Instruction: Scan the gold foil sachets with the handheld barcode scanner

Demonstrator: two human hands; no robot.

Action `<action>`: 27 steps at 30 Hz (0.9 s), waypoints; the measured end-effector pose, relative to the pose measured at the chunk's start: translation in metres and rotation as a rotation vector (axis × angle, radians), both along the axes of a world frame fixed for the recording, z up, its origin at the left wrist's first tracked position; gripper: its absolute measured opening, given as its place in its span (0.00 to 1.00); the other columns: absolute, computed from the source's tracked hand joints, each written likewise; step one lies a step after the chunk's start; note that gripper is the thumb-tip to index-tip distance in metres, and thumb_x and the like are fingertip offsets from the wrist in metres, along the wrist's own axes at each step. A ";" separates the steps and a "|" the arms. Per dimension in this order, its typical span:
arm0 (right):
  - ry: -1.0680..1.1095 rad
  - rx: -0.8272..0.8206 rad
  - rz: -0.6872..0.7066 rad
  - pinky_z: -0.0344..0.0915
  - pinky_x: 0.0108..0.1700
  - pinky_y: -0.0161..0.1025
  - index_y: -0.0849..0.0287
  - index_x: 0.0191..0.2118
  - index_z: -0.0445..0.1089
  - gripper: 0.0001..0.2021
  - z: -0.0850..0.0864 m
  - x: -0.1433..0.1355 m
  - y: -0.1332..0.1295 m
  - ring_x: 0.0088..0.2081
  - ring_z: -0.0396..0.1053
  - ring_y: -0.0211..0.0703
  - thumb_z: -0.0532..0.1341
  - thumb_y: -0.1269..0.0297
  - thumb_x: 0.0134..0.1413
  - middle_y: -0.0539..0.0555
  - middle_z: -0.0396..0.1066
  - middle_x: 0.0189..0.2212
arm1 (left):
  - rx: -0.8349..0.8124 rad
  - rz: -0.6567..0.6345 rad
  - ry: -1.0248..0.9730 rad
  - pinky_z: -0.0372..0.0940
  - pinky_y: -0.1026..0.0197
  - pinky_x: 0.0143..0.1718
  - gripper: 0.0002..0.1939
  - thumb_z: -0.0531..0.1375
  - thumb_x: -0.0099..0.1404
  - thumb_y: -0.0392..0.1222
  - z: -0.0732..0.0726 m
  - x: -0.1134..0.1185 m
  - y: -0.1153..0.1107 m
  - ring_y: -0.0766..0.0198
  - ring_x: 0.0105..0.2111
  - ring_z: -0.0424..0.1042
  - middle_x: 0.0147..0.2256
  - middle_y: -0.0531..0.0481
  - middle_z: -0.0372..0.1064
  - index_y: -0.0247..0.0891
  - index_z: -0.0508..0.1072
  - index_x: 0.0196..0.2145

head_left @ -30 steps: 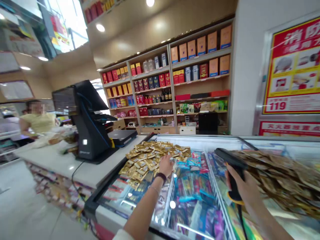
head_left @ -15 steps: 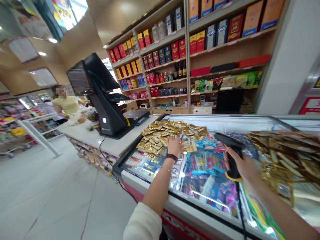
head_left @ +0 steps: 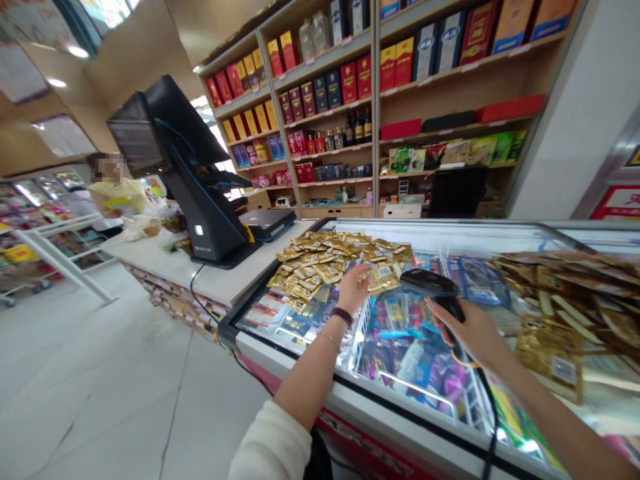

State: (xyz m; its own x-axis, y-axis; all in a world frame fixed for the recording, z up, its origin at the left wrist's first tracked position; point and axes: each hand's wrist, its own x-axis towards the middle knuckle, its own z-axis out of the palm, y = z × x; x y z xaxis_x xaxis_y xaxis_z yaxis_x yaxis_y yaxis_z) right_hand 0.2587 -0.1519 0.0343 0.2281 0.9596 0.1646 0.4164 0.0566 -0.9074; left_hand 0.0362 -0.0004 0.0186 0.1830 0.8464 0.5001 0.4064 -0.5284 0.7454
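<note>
Scanning appears to be the step in hand: my left hand [head_left: 354, 288] pinches a gold packet [head_left: 381, 285], label [head_left: 384, 272] up, above the chest freezer [head_left: 260, 352]; my right hand [head_left: 473, 328] grips a barcode scanner [head_left: 430, 283] just beside it. Loose packets [head_left: 317, 261] heap toward the freezer's far left corner. The next move likely calls for aiming the scanner squarely at the label.

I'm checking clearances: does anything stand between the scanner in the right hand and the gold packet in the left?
Nothing visible does: the scanner in the right hand appears right beside the gold packet in the left hand; whether they touch I cannot tell.
</note>
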 end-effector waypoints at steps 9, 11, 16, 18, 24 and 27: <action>-0.148 -0.061 0.021 0.62 0.28 0.46 0.48 0.27 0.66 0.26 0.014 -0.013 -0.006 0.17 0.68 0.50 0.57 0.28 0.49 0.50 0.68 0.11 | -0.030 -0.001 -0.008 0.72 0.52 0.59 0.20 0.66 0.64 0.24 0.009 0.004 -0.011 0.54 0.52 0.81 0.50 0.44 0.83 0.41 0.81 0.50; -0.150 -0.060 0.016 0.62 0.28 0.46 0.48 0.27 0.66 0.26 0.014 -0.013 -0.006 0.17 0.68 0.50 0.57 0.29 0.50 0.50 0.68 0.11 | -0.029 0.021 -0.006 0.72 0.52 0.59 0.20 0.65 0.64 0.23 0.010 0.004 -0.011 0.54 0.52 0.81 0.49 0.45 0.83 0.41 0.81 0.50; -0.144 -0.020 0.009 0.61 0.25 0.44 0.49 0.26 0.66 0.25 0.010 -0.012 -0.005 0.16 0.66 0.48 0.58 0.30 0.52 0.50 0.67 0.10 | -0.046 0.050 0.036 0.72 0.52 0.58 0.20 0.64 0.65 0.24 0.009 0.004 -0.011 0.54 0.53 0.80 0.50 0.46 0.83 0.42 0.81 0.51; -0.142 -0.009 0.012 0.60 0.24 0.44 0.49 0.26 0.67 0.26 0.010 -0.012 -0.005 0.15 0.65 0.47 0.58 0.29 0.52 0.50 0.67 0.10 | -0.047 0.063 0.054 0.71 0.52 0.59 0.20 0.64 0.66 0.24 0.009 0.004 -0.011 0.54 0.53 0.80 0.51 0.46 0.82 0.42 0.81 0.51; -0.152 -0.025 -0.003 0.61 0.25 0.45 0.49 0.25 0.66 0.28 0.013 -0.013 -0.007 0.16 0.67 0.49 0.57 0.26 0.49 0.51 0.68 0.10 | -0.035 0.068 0.054 0.70 0.51 0.61 0.20 0.63 0.66 0.24 0.006 0.003 -0.008 0.54 0.54 0.79 0.51 0.45 0.82 0.42 0.81 0.51; -0.150 -0.047 -0.010 0.62 0.26 0.45 0.48 0.25 0.66 0.29 0.016 -0.014 -0.007 0.16 0.67 0.50 0.57 0.25 0.47 0.51 0.68 0.11 | -0.019 0.065 0.051 0.69 0.51 0.61 0.18 0.64 0.67 0.25 0.005 0.002 -0.007 0.54 0.54 0.79 0.52 0.44 0.82 0.41 0.81 0.51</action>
State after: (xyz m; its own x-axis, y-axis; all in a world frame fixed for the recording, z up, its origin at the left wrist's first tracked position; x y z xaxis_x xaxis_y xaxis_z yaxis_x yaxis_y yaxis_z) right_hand 0.2449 -0.1589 0.0498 0.2142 0.9647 0.1529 0.5478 0.0110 -0.8366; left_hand 0.0383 -0.0074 0.0237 0.1518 0.8667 0.4752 0.4770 -0.4853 0.7328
